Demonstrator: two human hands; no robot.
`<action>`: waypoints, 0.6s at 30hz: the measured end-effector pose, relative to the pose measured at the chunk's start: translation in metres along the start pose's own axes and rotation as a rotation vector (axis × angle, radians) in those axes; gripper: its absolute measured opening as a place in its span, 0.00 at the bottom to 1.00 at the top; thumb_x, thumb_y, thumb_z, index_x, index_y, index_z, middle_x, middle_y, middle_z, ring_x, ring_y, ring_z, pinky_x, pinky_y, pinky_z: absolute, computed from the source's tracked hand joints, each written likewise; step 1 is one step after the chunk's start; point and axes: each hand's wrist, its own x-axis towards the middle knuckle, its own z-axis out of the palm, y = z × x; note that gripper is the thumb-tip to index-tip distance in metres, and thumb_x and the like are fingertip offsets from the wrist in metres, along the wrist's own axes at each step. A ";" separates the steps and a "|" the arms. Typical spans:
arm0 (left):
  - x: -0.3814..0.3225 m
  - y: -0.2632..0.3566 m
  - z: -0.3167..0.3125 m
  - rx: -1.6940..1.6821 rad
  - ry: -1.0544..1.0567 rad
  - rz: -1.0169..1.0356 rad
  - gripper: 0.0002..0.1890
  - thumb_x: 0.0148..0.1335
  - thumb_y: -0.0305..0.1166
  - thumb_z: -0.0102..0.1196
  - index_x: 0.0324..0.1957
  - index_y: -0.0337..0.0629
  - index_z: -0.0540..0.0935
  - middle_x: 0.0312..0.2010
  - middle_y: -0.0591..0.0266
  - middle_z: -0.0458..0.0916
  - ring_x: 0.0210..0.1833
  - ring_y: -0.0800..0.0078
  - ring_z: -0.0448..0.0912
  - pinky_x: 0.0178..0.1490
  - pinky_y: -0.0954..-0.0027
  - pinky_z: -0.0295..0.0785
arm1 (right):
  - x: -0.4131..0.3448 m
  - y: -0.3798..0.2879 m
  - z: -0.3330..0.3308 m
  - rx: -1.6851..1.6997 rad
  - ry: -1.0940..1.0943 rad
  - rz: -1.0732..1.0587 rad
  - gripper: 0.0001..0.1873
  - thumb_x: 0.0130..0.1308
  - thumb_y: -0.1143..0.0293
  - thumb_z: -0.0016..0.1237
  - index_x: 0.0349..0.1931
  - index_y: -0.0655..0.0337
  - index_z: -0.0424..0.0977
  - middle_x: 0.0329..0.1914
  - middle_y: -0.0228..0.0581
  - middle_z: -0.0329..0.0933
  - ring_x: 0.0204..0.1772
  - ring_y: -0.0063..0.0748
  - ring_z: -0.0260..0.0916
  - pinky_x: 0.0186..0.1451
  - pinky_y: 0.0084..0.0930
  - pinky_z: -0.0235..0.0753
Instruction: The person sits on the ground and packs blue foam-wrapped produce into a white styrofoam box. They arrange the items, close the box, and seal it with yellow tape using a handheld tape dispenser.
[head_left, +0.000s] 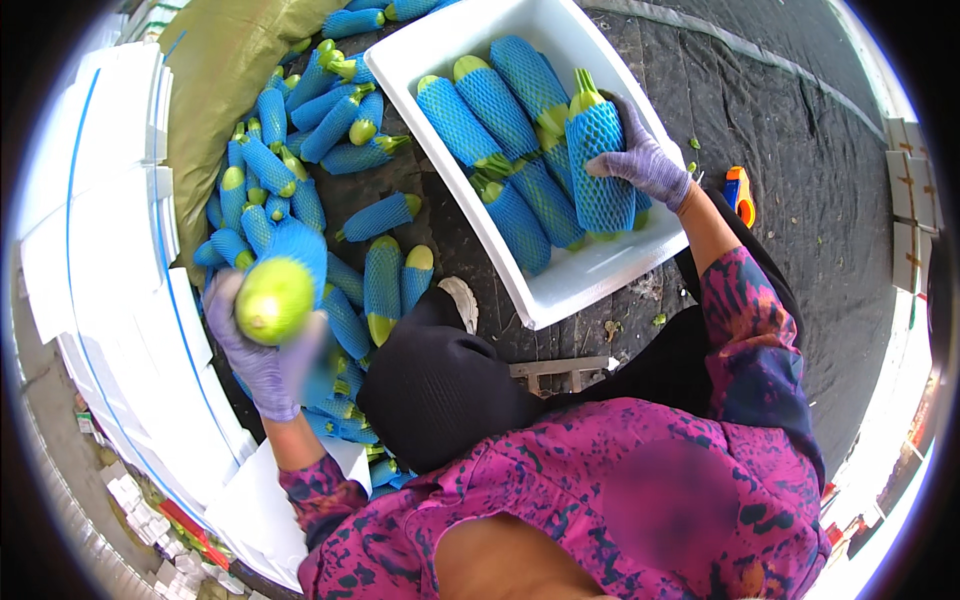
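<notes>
Gloved in light purple, my left hand grips a pale green zucchini in a blue foam net sleeve, its rounded end turned up at me. My right hand, in a matching glove, holds another netted zucchini with its stem pointing away, over the right side of a white foam box. Inside the box, several netted zucchini lie side by side in rows. On the left, a loose pile of netted zucchini spreads over the ground around my left hand.
Tall stacks of white foam boxes or lids stand at the left, bound with blue strap. An olive plastic sheet borders the pile. An orange and blue tape dispenser lies right of the box on black ground cloth. More cartons stand far right.
</notes>
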 end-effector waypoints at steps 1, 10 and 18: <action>0.021 0.028 0.011 -0.109 -0.093 0.135 0.46 0.42 0.34 0.77 0.63 0.50 0.64 0.61 0.53 0.67 0.66 0.60 0.66 0.68 0.56 0.64 | 0.001 -0.003 -0.003 0.016 -0.003 -0.020 0.54 0.50 0.68 0.67 0.75 0.55 0.46 0.63 0.45 0.66 0.63 0.37 0.68 0.68 0.32 0.69; 0.064 0.132 0.244 0.631 -0.773 1.070 0.25 0.59 0.32 0.54 0.61 0.54 0.74 0.57 0.57 0.75 0.63 0.54 0.71 0.67 0.56 0.64 | -0.003 -0.021 -0.025 0.140 0.122 -0.124 0.57 0.49 0.70 0.69 0.76 0.51 0.45 0.62 0.44 0.68 0.63 0.35 0.67 0.68 0.31 0.68; 0.093 0.087 0.278 0.161 -0.961 0.570 0.18 0.51 0.18 0.50 0.42 0.48 0.85 0.49 0.61 0.81 0.52 0.60 0.80 0.59 0.62 0.76 | -0.017 -0.054 -0.017 0.139 -0.005 -0.103 0.58 0.46 0.77 0.68 0.77 0.49 0.46 0.67 0.44 0.65 0.67 0.35 0.64 0.70 0.35 0.66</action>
